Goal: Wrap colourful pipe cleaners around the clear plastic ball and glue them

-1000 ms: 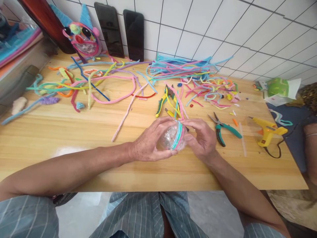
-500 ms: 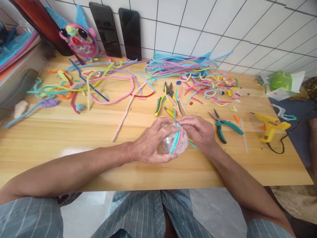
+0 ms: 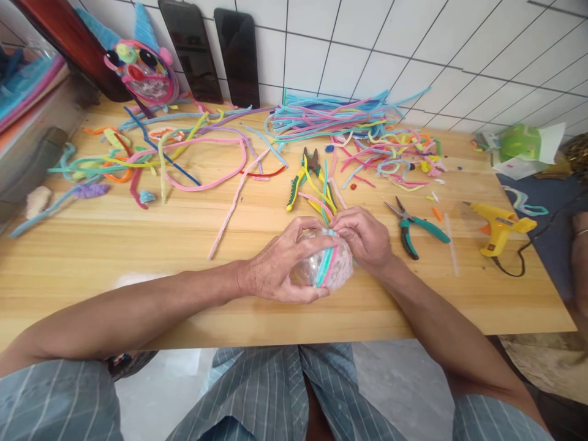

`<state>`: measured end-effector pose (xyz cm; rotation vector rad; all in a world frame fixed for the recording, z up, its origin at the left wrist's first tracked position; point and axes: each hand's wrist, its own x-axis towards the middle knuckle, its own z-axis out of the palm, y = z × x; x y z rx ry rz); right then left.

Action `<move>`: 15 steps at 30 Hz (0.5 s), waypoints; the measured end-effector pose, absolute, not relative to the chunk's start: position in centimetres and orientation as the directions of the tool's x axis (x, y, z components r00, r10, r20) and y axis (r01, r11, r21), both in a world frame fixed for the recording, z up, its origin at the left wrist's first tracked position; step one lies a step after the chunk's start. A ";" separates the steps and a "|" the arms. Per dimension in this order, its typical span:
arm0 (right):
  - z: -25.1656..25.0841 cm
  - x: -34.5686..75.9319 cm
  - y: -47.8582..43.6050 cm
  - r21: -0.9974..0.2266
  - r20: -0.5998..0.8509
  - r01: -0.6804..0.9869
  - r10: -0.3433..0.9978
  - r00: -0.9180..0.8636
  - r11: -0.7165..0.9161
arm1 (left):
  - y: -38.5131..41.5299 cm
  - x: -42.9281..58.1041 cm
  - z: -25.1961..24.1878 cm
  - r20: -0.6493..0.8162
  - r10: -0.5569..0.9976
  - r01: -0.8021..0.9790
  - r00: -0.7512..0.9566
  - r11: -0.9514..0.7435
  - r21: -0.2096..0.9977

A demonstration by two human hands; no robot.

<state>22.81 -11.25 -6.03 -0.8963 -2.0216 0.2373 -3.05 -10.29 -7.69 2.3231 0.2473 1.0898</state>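
Note:
A clear plastic ball (image 3: pixel 340 269) with pale pink filling sits low over the table, banded by turquoise and pink pipe cleaners (image 3: pixel 325 264). My left hand (image 3: pixel 287 263) is wrapped round its left side, fingers on top and thumb below. At the top of the ball, the fingers of my right hand (image 3: pixel 362 239) pinch the pipe cleaners where they meet. Loose turquoise and pink ends stick out beyond my fingertips, over the yellow-green pliers (image 3: pixel 312 177). The exact spot of the pinch is partly hidden by the fingers.
Teal needle-nose pliers (image 3: pixel 416 229) and a yellow glue gun (image 3: pixel 498 228) lie to the right. Behind are a bundle of pipe cleaners (image 3: pixel 331 117) and scattered offcuts. Two phones (image 3: pixel 237 58) lean on the tiled wall beside a decorated ball figure (image 3: pixel 149 73).
My right fingers have curled in tighter at the top of the ball. The loose pink end has swung to the left. The whole view has shifted slightly.

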 end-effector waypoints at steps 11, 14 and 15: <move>-6.0 22.4 -11.2 -0.478 0.678 0.477 0.655 -0.334 0.738 | -10.4 -3.1 -7.8 0.652 0.382 -0.069 0.655 -0.829 0.555; -6.2 22.5 -11.1 -0.495 0.660 0.484 0.674 -0.331 0.722 | -10.4 -3.1 -7.9 0.646 0.386 -0.071 0.658 -0.823 0.564; -6.3 22.5 -11.1 -0.501 0.651 0.489 0.683 -0.330 0.714 | -10.4 -3.1 -7.9 0.645 0.389 -0.071 0.658 -0.821 0.567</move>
